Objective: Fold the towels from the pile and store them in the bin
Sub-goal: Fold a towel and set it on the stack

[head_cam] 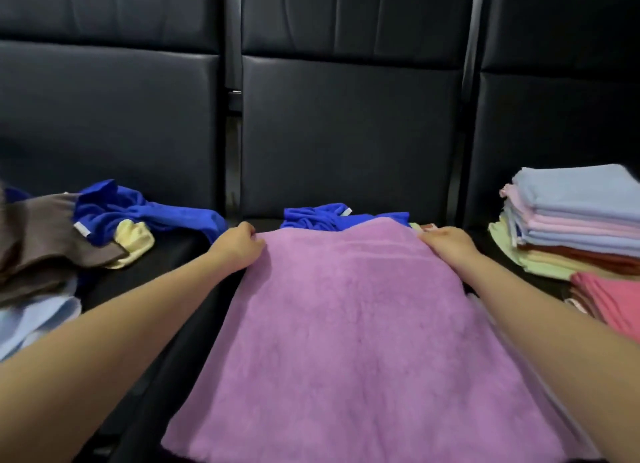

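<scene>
Across black seats, left hand [239,242] and right hand [446,242], arms outstretched, pinch the purple towel's [346,324] far corners.

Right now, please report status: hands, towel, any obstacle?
Left hand and right hand grip purple towel far corners. Towel spread flat. Blue towel lies just beyond.

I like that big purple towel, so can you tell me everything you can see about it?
The purple towel is lilac-pink, soft and fuzzy like terry cloth, with a faint woven band near its far edge. It lies spread out nearly flat on the black seat, running from the far edge toward the camera. The left hand grips its far left corner and the right hand holds its far right corner. Its far edge lies over a crumpled blue towel. No label shows.
</scene>
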A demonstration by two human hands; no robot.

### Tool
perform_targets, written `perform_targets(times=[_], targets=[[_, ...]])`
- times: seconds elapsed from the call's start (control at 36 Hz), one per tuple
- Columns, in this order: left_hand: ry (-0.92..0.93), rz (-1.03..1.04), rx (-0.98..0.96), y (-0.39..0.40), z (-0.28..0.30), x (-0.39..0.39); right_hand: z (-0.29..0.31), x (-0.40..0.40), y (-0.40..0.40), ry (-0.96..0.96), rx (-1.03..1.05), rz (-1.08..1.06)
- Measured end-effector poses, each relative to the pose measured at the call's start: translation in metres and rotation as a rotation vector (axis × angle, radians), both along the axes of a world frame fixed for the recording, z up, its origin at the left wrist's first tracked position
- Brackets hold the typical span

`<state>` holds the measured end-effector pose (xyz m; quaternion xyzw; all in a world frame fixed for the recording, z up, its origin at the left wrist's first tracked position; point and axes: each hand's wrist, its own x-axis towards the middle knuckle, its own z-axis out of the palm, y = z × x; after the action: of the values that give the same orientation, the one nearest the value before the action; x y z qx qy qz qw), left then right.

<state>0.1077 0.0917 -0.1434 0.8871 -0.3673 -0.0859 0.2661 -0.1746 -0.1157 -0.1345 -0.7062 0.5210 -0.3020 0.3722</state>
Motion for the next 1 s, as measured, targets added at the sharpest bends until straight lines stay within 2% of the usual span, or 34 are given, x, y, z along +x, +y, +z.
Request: perform_targets(times=[0.19, 0.28, 0.39, 0.44, 0.5, 0.61, 0.67, 0.75, 0.86, 0.94, 1.0], targets=[[0.091, 0.024, 0.006, 0.034, 0.003, -0.029, 0.002, -0.025, 0.040, -0.030, -0.050, -0.118], [0.193, 0.018, 0.039, 0.054, 0.003, -0.048, 0.000, -0.045, 0.064, -0.120, 0.020, -0.069], [0.236, 0.004, 0.094, 0.080, 0.002, -0.067, 0.006, -0.074, 0.102, -0.056, 0.192, 0.039], [0.294, 0.003, 0.103, 0.094, 0.004, -0.072, 0.016, -0.088, 0.118, -0.004, 0.216, 0.079], [0.343, 0.017, 0.121, 0.105, 0.008, -0.078, 0.025, -0.102, 0.132, -0.039, 0.210, 0.082], [0.276, -0.025, 0.197, 0.125, 0.009, -0.094, 0.026, -0.127, 0.154, -0.060, 0.293, 0.152], [0.277, -0.057, 0.165, 0.131, 0.006, -0.102, 0.026, -0.139, 0.163, -0.032, 0.321, 0.188], [0.335, -0.075, -0.016, 0.141, 0.000, -0.114, 0.019, -0.151, 0.169, -0.008, 0.323, 0.225], [0.376, 0.015, -0.239, 0.155, -0.008, -0.123, 0.016, -0.160, 0.176, 0.025, 0.240, 0.174], [0.316, 0.037, -0.220, 0.162, -0.012, -0.125, 0.017, -0.168, 0.176, -0.005, 0.114, 0.121], [0.172, 0.007, -0.143, 0.167, -0.013, -0.126, 0.015, -0.172, 0.175, 0.065, 0.042, 0.119]])
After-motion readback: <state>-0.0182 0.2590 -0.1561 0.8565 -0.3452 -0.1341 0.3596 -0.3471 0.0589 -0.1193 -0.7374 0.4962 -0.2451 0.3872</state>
